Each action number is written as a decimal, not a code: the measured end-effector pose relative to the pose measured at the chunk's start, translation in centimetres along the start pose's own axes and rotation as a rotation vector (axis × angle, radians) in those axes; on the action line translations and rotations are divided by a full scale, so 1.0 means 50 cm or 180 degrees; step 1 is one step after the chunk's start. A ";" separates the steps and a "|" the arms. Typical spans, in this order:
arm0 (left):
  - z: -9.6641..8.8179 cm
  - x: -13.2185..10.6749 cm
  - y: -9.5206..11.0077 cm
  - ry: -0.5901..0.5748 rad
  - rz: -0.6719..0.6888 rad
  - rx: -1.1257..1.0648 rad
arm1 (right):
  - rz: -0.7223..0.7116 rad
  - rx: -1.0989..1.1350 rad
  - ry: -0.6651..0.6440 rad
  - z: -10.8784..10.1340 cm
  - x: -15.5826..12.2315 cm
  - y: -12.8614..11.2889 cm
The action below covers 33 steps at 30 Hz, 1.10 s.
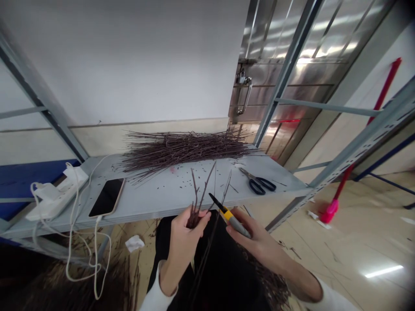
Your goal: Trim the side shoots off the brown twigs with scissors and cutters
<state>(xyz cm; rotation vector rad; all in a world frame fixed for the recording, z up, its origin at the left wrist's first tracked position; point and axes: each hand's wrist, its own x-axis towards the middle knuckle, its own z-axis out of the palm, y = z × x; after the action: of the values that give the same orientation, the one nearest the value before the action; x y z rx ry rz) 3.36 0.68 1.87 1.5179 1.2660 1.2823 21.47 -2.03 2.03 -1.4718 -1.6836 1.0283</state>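
Observation:
My left hand (188, 229) is closed around a few thin brown twigs (201, 194), whose tips point up above the shelf's front edge. In my right hand (251, 237) is a utility knife (234, 220) with a yellow and grey handle and a black front end. It points up and left, near the twigs. A long thin twig slants down between the hands toward my lap. A big pile of dark twigs (184, 149) lies along the back of the shelf. Scissors (258, 181) with black handles rest on the shelf to the right.
On the grey shelf (145, 201), a phone (107, 197) and a white power strip (53, 201) with cables lie at left. Metal posts (285, 73) frame the shelf. Cut twigs (272, 280) gather low on the right. A red-handled broom (343, 185) stands farther right.

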 end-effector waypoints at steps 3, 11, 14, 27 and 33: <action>0.010 -0.008 -0.005 0.0276 0.0545 0.0673 | -0.0173 -0.1175 0.0349 -0.008 0.003 -0.004; 0.026 -0.019 -0.028 0.0477 0.0908 0.1022 | -0.0235 -0.1682 0.0693 -0.013 0.011 0.010; 0.026 -0.022 -0.030 0.0477 0.0540 0.0702 | -0.0118 -0.0514 0.0291 0.004 0.012 0.016; -0.002 0.023 -0.004 -0.0979 -0.1528 -0.1973 | 0.0878 0.3095 -0.1085 0.063 -0.006 0.012; -0.008 0.015 -0.007 -0.1384 -0.1800 -0.2726 | 0.0306 0.2062 -0.0754 0.044 -0.004 0.021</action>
<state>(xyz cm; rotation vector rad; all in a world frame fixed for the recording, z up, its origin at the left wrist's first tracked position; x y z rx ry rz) 2.92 1.46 1.80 0.6856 0.6376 0.8632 20.07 -2.45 0.10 -1.0343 -1.2485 1.6602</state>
